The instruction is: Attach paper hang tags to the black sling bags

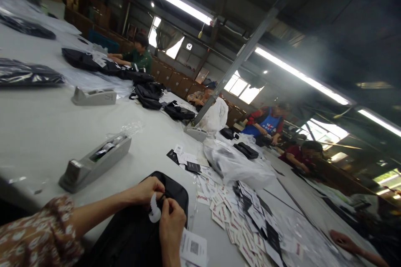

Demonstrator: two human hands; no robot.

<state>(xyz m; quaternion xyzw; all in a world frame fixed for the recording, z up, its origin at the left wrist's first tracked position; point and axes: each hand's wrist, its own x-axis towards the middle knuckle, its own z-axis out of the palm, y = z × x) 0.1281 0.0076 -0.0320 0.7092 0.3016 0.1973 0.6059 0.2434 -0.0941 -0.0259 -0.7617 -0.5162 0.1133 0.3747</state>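
A black bag [130,231] lies before me at the table's front edge, its rounded top end pointing away. Both of my hands meet over that upper end. My left hand [149,192] is closed in a pinch, and close against it my right hand [171,215] pinches too. Between the fingertips is a small dark piece, too small to name. A curled white strip with a notched edge [154,209] hangs between the hands; which hand bears it I cannot tell. Beside the bag's right side lies a white card with a square code [193,247].
Left of the bag stands a grey tape dispenser [97,160], with a second dispenser [94,96] behind it. Printed tags [233,221] lie heaped on the right near a white plastic bag [238,162]. Farther off, several people work among black bags [147,94]. A metal post [233,71] rises mid-table.
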